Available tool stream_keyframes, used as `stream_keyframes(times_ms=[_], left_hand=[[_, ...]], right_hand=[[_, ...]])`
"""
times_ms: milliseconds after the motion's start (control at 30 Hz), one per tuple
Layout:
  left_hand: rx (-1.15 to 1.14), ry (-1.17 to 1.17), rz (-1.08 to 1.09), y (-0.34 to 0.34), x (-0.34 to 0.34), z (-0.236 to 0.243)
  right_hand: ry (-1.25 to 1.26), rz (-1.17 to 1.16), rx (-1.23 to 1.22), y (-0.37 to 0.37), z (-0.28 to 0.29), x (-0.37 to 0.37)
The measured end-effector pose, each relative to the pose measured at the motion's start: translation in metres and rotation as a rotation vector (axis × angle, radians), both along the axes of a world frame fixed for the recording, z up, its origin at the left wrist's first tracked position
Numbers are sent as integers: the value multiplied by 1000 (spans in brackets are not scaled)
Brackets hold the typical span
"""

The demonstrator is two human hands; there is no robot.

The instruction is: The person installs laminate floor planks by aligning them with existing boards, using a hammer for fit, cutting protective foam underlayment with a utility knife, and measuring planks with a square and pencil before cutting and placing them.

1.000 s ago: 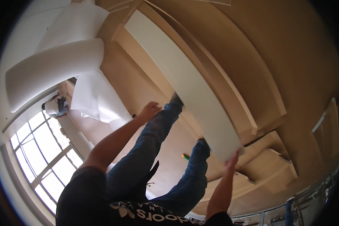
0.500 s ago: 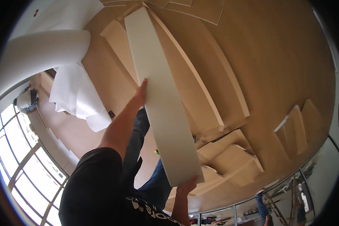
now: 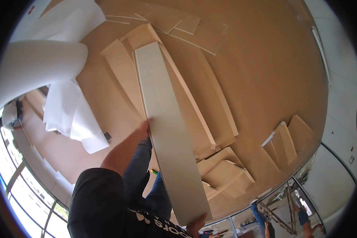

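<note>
Long pale board [image 3: 168, 135] held over open cardboard [image 3: 187, 93]; left hand [image 3: 144, 129] gripping its long edge midway, right hand [image 3: 197, 225] the near end. Looks stiff, smooth, maybe heavyish; best held by edges.

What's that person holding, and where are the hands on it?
A long pale panel: the left hand grips its left long edge, around the middle; the right hand holds the near short end.
</note>
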State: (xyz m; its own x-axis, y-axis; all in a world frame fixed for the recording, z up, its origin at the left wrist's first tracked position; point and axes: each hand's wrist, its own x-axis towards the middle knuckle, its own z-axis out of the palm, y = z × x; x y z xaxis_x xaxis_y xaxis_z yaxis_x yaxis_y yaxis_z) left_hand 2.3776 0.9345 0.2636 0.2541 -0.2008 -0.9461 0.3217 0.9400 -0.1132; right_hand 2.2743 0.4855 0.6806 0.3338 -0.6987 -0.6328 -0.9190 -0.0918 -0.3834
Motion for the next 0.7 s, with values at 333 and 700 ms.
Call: stream_keyframes(times_ms=[333, 700], left_hand=[[403, 192, -374, 123, 60, -28], [359, -70, -465, 129, 11, 106]], right_hand=[[-236, 181, -147, 97, 75, 17], [-115, 175, -527, 48, 144, -114]])
